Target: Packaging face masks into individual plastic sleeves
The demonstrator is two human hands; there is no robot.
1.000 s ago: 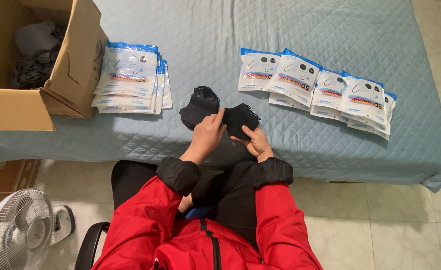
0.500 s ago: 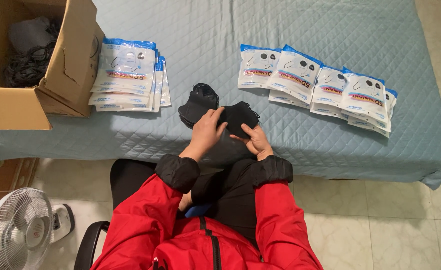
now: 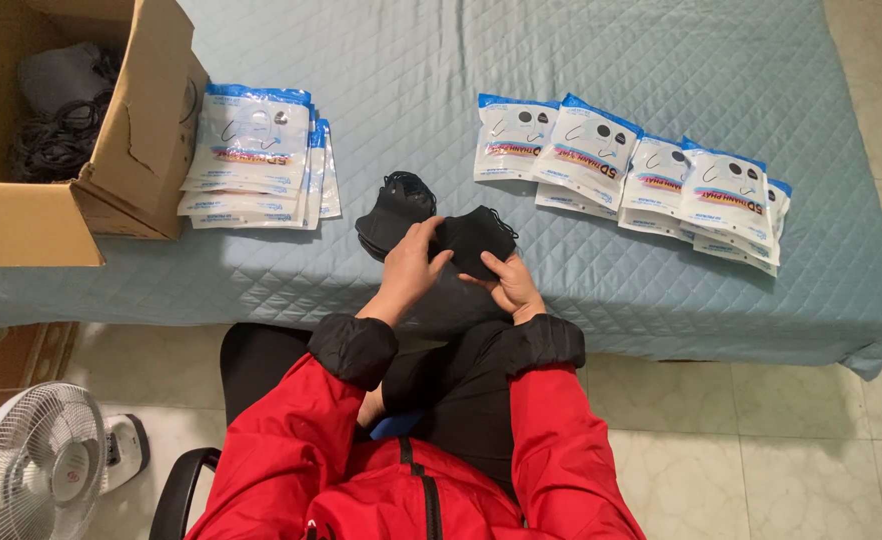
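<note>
I note a box (image 3: 61,150) left of the bed (image 3: 411,80), a stacked packet pile (image 3: 256,155), black masks (image 3: 396,210); left hand (image 3: 411,265) and right hand (image 3: 509,285) fingers grasp one mask (image 3: 473,240); fanned packets (image 3: 641,170) right. Progress unclear.

Left hand (image 3: 413,265) and right hand (image 3: 506,285) both grip a black face mask (image 3: 473,243) over the bed's (image 3: 411,90) near edge. More black masks (image 3: 393,212) lie just left. Packet stack (image 3: 256,155) far left, packet row (image 3: 631,175) right, cardboard box (image 3: 81,130) at far left.
</note>
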